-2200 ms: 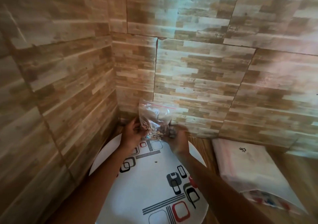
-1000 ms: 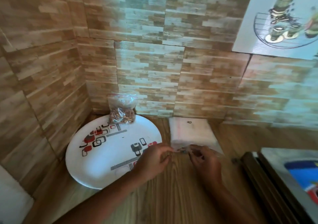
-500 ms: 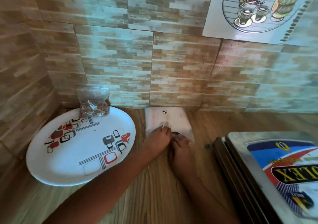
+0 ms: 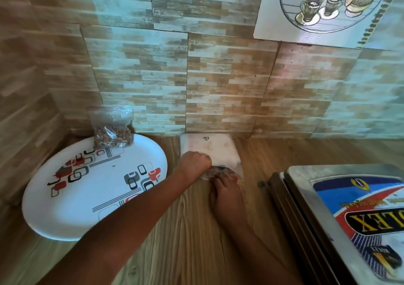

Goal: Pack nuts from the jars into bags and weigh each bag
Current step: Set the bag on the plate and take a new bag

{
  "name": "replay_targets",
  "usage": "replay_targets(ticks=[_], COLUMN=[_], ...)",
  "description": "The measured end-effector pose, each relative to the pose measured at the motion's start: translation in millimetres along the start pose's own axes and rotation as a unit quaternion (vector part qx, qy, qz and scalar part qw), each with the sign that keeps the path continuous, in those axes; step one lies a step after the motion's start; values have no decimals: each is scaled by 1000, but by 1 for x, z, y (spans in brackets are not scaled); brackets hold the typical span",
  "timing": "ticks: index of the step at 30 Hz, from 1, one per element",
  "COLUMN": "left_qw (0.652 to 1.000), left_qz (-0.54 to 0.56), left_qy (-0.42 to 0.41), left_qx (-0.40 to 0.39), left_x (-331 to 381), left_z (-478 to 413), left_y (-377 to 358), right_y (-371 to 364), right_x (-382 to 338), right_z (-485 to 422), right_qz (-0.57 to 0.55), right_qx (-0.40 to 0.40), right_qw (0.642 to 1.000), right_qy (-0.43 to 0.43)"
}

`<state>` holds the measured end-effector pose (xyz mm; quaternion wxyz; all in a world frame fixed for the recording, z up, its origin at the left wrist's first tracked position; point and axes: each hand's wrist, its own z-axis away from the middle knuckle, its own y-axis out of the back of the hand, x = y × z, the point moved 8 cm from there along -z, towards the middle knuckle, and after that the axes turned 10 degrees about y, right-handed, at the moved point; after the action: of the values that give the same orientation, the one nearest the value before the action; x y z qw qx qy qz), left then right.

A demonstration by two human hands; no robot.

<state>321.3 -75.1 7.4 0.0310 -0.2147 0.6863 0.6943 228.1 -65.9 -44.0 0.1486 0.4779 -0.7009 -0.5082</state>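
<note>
A small clear zip bag of nuts [image 4: 112, 131] leans on the wall at the far rim of a white patterned plate [image 4: 72, 210]. A pack of empty clear bags [image 4: 207, 148] lies flat against the wall to the plate's right. My left hand [image 4: 194, 164] is closed in a fist on the pack's near part. My right hand [image 4: 225, 194] lies just in front, with its fingertips at the pack's near open edge. Whether a single bag is pinched there is hidden by the fingers. The metal scale platform [image 4: 349, 219] sits at the right. No jars are in view.
The wooden counter [image 4: 196, 241] ends at tiled walls at the back and left. The plate fills the left corner. The scale, with a blue and red label, takes up the right side.
The filled bag was let go and now stands on the plate. Both hands moved right to the pack of empty bags. My view swung right, bringing in the scale.
</note>
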Motion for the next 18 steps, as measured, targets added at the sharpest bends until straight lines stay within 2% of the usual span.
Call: replay_targets(ticks=[3,6,10,14,18], left_qw=[999,999,996,981,943], left_qz=[16,36,77,175,293], left_qy=[22,14,25,39,37], left_qx=[38,7,38,71,150], left_x=[-7,-3,-3,-12,-22], left_z=[3,0,5,15,37], left_y=[15,5,9,2,11], right_y=[-1,-2,-2,10,35], right_x=[1,1,1,2,-9], right_z=[1,1,1,5,10], right_qz=[3,3,-3,-10,23], right_qx=[-5,-14,-12,46,148], right_qw=[1000,1000,1000,998,989], right_qy=[-6,-9,-13,-36,-7])
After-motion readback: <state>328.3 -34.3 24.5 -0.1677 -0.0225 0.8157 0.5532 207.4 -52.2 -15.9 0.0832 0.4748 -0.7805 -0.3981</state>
